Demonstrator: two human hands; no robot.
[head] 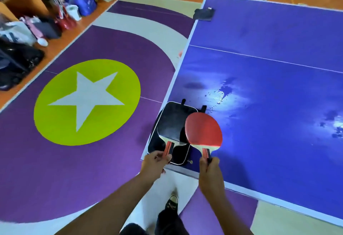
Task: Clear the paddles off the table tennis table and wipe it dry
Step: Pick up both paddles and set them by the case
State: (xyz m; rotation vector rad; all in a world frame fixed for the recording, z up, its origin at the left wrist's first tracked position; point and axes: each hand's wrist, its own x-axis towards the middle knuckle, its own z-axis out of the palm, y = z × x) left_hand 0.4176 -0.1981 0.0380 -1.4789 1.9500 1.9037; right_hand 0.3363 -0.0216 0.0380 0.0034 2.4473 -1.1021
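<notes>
My left hand point(155, 164) gripping the black paddle point(169, 132), my right hand point(210, 170) the red paddle point(203, 129), black case point(181, 154) beneath, counter point(278, 114) wet

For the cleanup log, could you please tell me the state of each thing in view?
table: wet, puddles showing.
case: flat on table corner.
black paddle: held over case.
red paddle: held above table.
left hand: grips black paddle's handle.
right hand: grips red paddle's handle.
dark cloth: lying on far table edge.
</notes>
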